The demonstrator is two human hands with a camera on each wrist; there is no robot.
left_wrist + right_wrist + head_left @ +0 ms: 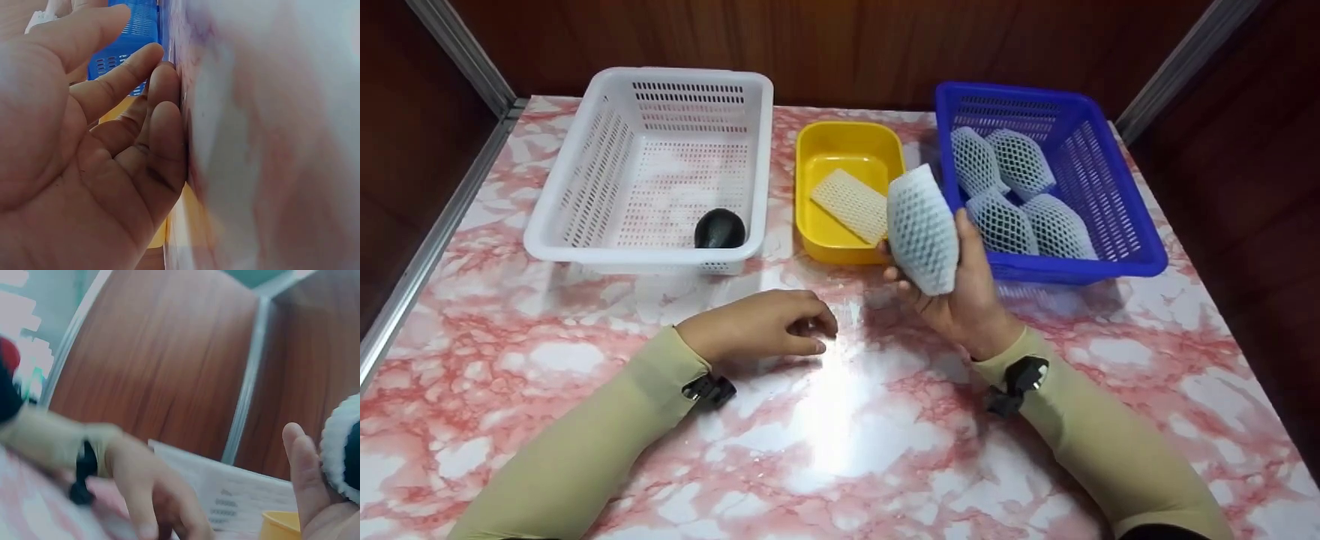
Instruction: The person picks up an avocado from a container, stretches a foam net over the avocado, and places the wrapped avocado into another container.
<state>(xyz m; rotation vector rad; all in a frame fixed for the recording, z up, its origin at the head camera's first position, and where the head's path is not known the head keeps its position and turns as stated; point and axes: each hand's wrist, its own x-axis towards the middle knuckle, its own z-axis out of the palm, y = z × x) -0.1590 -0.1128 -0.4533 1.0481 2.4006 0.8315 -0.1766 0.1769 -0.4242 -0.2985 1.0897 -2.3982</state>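
Observation:
My right hand (971,304) holds up an avocado in a white foam net (924,229), in front of the blue basket's near left corner. The right wrist view shows the dark fruit inside the net's ring-like end (333,447), with fingers beside it. My left hand (761,326) rests on the table, fingers loosely curled and holding nothing; in the left wrist view its fingertips (166,132) lie at the tabletop. A flat, unused foam net (847,202) lies in the yellow bin (804,191), partly hidden by the held one. One bare dark avocado (720,227) sits in the white basket (645,255).
Several netted avocados (1020,161) lie in the blue basket (1151,259) at the back right. The white basket stands at the back left, with the yellow bin between. Brown panels (855,52) border the marbled table (720,480) at the back and sides.

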